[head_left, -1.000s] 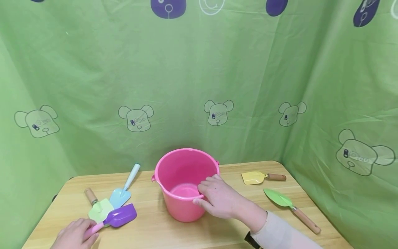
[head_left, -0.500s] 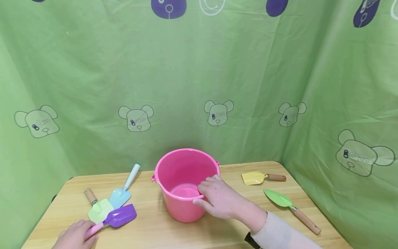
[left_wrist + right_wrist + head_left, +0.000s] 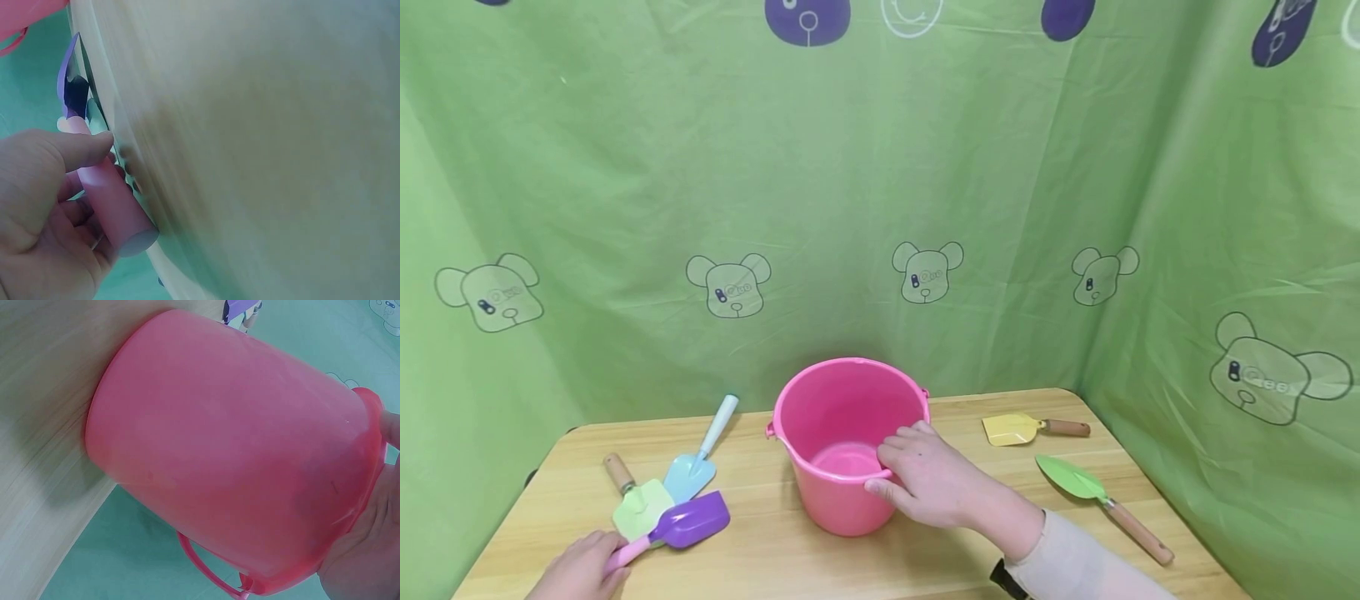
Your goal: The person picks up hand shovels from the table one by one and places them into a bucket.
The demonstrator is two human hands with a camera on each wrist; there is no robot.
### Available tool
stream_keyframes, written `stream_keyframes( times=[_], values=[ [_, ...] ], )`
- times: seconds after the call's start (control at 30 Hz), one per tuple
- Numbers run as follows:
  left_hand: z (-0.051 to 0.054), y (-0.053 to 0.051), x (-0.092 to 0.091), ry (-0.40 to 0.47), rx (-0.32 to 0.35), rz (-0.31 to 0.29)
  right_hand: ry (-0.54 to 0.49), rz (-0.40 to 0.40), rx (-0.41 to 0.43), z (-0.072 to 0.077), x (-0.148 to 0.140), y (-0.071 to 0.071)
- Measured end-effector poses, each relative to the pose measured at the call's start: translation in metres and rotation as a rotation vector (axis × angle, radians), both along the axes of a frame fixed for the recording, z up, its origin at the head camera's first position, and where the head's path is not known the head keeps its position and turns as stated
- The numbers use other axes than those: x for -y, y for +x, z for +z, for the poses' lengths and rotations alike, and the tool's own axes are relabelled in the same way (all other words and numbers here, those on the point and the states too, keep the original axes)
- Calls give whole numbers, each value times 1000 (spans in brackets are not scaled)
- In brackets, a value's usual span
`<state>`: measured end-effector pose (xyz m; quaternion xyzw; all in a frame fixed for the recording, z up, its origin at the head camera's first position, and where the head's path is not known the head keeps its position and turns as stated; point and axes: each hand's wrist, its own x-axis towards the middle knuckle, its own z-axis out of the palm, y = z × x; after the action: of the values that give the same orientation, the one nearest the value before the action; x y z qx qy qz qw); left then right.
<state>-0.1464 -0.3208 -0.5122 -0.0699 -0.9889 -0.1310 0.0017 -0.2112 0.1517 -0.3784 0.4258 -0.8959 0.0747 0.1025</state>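
At the lower left, my left hand (image 3: 578,570) holds a small purple shovel (image 3: 694,518) by its pink handle (image 3: 115,203), thumb on one side and fingers curled round the other. The purple blade overlaps a pale green trowel (image 3: 645,505) with a wooden handle, and a light blue trowel (image 3: 691,475) lies just behind. A pink bucket (image 3: 842,504) stands upright in the middle of the table, with nothing visible inside. My right hand (image 3: 932,482) grips its near right rim, fingers over the inside and thumb outside. The right wrist view shows the bucket's wall (image 3: 231,444) up close.
On the right of the wooden table (image 3: 760,542) lie a yellow shovel (image 3: 1011,428) and a green pointed trowel (image 3: 1071,477), both with wooden handles. A green curtain (image 3: 850,167) with printed bear heads encloses the back and sides.
My left hand has shifted very slightly on the shovel's handle. The bucket, my right hand and the other tools stay where they were.
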Motion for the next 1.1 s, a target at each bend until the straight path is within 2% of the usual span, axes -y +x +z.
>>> stream_keyframes(
  times=[0.23,0.6,0.7,0.8,0.93,1.1],
  values=[
    [1,0,0,4,-20,-14,-5,2,-7,0,-1,0],
    [1,0,1,3,-4,-14,0,-1,-1,-1,0,-1],
    [5,2,0,14,-6,-8,1,0,-1,-2,0,-1],
    [11,2,-2,23,-35,-4,0,0,0,-2,0,-1],
    [21,3,-6,31,-73,-10,-2,2,-4,-1,0,-1],
    [34,4,-13,35,-89,-16,0,5,-8,-1,0,0]
  ],
)
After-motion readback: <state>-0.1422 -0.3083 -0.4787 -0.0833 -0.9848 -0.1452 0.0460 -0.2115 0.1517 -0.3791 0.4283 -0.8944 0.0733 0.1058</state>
